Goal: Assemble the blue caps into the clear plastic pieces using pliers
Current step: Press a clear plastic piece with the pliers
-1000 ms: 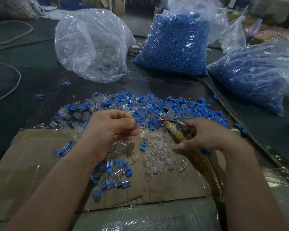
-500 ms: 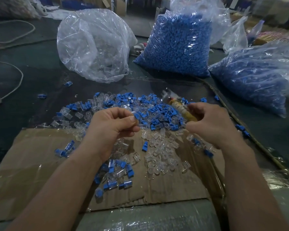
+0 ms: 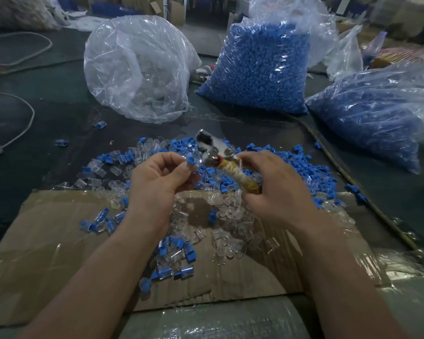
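Swinging left over the last half second, the pliers [image 3: 212, 149] are nearing the blue cap [image 3: 190, 162], which the left hand [image 3: 157, 182] is pinching above the loose pile [image 3: 309, 167]. The right hand [image 3: 279, 192] is gripping the wrapped handle [image 3: 240, 177]. Jaws arriving off-centre could be nipping a finger or flicking the cap away.

Dim, cool light from above; glare streaks on the clear bag [image 3: 137, 67] and the taped cardboard [image 3: 47, 241], glint on the pliers [image 3: 209, 148]; background soft, wide-angle bowing at edges, shadows faint.
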